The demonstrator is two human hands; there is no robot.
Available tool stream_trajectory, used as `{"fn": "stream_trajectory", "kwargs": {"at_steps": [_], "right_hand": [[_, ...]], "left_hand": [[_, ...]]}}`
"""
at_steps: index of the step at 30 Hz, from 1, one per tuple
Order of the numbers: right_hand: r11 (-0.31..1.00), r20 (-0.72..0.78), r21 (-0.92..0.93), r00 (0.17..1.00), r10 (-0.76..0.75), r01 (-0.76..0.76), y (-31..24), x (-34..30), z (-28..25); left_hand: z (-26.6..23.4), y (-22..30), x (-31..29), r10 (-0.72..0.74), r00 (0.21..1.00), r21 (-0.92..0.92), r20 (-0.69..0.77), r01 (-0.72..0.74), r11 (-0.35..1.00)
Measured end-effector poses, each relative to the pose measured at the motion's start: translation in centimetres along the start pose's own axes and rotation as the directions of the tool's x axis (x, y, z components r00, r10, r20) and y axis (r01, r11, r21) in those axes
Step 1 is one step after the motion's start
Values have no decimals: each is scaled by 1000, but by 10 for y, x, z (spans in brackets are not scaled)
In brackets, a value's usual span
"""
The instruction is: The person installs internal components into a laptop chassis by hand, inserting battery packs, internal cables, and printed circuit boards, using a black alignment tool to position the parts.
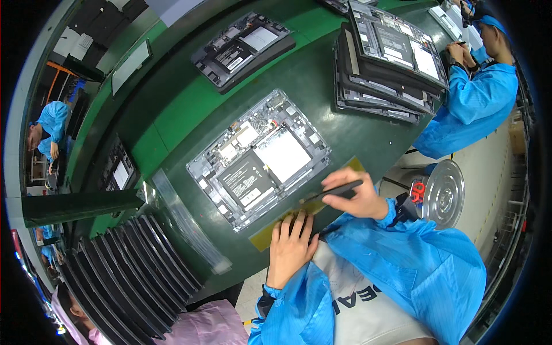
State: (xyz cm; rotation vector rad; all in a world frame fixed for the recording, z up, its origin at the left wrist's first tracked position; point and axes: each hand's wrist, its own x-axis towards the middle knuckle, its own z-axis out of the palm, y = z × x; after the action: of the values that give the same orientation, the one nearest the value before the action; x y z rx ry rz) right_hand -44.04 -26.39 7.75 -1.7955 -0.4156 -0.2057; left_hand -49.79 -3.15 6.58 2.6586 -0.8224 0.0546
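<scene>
An opened tablet housing (259,158) lies on the green table in front of me, its circuit board, black battery (247,181) and a bright silver plate (284,155) exposed. My right hand (359,195) is closed around a slim black tool (339,191), whose tapering tip points left, just off the housing's near edge. Whether that tip touches anything I cannot tell. My left hand (292,247) rests palm down with fingers stretched out on a yellow strip (261,238) along the table's near edge. It holds nothing.
Stacked opened tablets (391,63) stand at the far right, another opened tablet (238,49) on the far side. Black curved panels (126,270) are racked at lower left beside clear plastic strips (190,221). A co-worker in blue (474,92) sits at right near a round metal stool (445,195).
</scene>
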Motion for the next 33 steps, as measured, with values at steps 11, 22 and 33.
{"fn": "stream_trajectory", "kwargs": {"at_steps": [11, 22, 33], "right_hand": [[967, -70, 253, 997, 23, -5, 18, 143, -40], [998, -3, 29, 999, -49, 49, 52, 205, -19], [981, -68, 173, 994, -80, 91, 77, 204, -19]], "left_hand": [[-48, -31, 144, -215, 889, -33, -405, 221, 975], [-38, -58, 166, -60, 936, -16, -347, 58, 998], [-54, -65, 198, -70, 979, 136, -194, 98, 986]]}}
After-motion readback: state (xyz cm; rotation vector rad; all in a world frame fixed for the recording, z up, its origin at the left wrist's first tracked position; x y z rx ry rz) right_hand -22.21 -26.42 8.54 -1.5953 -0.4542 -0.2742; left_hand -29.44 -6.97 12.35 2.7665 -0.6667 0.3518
